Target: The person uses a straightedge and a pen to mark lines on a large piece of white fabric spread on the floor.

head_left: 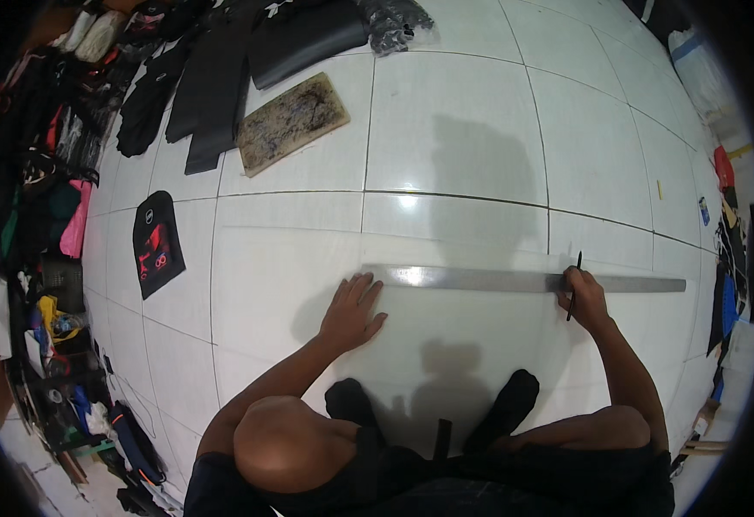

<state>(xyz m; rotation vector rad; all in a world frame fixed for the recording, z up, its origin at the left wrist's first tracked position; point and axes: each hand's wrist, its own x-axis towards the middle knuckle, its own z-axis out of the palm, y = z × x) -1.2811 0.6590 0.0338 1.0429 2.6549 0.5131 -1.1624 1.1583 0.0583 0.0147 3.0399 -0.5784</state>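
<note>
The ruler (489, 280) lies at the person's 1 o'clock. Left hand (349, 314) rests spread at its 11 o'clock end; right hand (586, 297) grips a pen (572, 308). Marking seems underway; the next stroke likely needs steady pressure.

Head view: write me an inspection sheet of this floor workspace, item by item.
Surface: white tiled floor, with a pale translucent sheet laid over it.
Job's things: long metal straightedge across the sheet; dark pen.
Clutter: stained slab, black printed piece.
Hands: left hand spread at the straightedge's left end; right hand grips the pen.
Cables: cannot tell; edges too dark.
Surroundings: piled items along the left.
</note>
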